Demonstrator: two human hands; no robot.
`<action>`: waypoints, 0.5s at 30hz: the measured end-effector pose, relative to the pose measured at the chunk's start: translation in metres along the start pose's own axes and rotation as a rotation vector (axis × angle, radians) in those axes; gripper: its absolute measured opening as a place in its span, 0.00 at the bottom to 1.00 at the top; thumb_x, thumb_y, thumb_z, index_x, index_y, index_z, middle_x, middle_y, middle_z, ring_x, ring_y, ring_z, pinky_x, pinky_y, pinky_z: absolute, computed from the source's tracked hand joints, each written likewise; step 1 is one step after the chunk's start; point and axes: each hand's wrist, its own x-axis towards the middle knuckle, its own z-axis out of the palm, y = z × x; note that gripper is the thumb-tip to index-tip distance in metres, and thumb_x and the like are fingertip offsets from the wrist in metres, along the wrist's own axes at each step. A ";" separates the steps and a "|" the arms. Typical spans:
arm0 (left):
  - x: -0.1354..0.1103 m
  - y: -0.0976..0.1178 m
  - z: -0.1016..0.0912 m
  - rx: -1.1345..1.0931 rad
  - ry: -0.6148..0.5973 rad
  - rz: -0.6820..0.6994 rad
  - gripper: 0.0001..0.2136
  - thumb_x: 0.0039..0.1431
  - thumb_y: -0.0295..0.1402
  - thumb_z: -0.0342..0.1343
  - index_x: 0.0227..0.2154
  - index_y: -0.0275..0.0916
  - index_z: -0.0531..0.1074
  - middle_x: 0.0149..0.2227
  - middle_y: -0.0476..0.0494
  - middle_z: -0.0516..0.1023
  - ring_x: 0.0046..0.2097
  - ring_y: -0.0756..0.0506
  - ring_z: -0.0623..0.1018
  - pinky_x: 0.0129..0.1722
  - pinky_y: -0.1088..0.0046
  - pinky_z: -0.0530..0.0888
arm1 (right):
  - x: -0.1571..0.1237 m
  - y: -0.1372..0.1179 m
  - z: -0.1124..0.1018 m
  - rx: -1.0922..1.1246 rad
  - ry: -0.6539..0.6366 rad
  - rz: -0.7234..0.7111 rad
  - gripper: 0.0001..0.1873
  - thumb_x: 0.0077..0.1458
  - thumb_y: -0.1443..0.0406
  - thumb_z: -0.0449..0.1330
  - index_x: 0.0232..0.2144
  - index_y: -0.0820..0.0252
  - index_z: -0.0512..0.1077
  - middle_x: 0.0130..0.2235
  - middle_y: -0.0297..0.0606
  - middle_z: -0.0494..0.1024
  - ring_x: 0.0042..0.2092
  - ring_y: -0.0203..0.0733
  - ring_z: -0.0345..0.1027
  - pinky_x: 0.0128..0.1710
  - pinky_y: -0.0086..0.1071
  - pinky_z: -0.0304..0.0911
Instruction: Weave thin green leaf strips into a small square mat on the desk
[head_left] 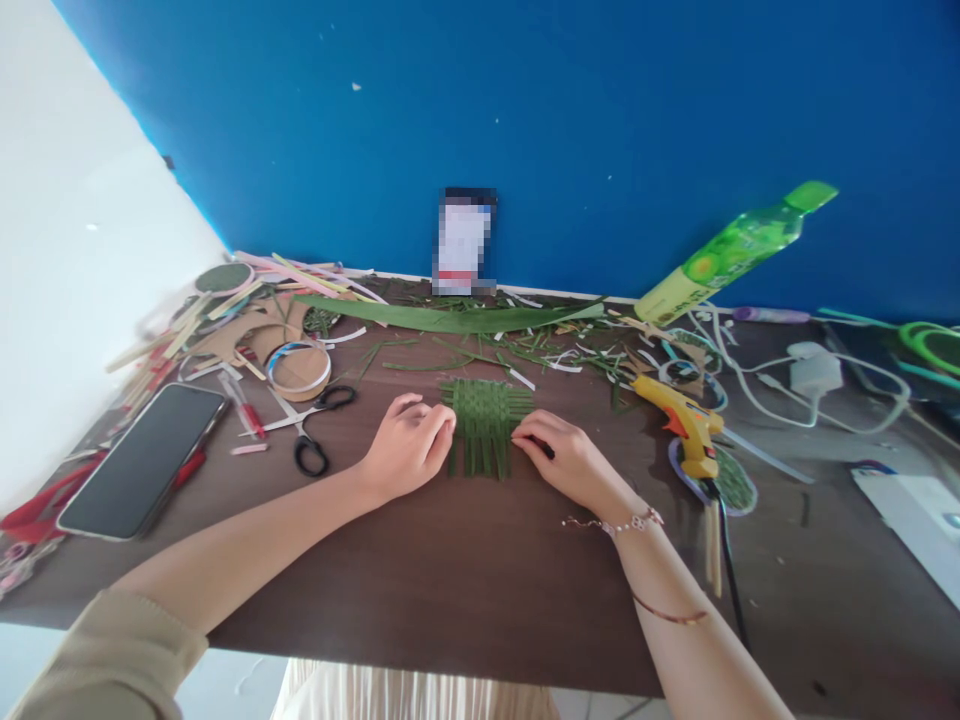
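Observation:
A small woven mat of green leaf strips [484, 420] lies on the dark brown table [450, 570], its loose ends pointing toward me. My left hand [409, 445] rests at the mat's left edge, fingers curled and pinching the strips there. My right hand [566, 455] sits at the mat's right edge, fingers curled against the strips, with a small dark thing showing under the fingertips. A bracelet hangs on my right wrist.
Black scissors [311, 430] and a phone [142, 460] lie to the left, with tape rings [300, 370] and cardboard scraps behind. A long green leaf [450, 318] and cuttings lie at the back. A yellow glue gun [686, 425], cables and a green bottle [739, 250] are right.

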 end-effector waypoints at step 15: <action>0.001 0.000 -0.002 0.022 -0.027 0.045 0.06 0.61 0.27 0.44 0.32 0.40 0.66 0.27 0.51 0.76 0.30 0.50 0.74 0.51 0.64 0.65 | -0.004 0.004 -0.006 -0.103 -0.006 -0.018 0.05 0.57 0.65 0.56 0.31 0.57 0.71 0.33 0.39 0.75 0.36 0.41 0.69 0.37 0.36 0.65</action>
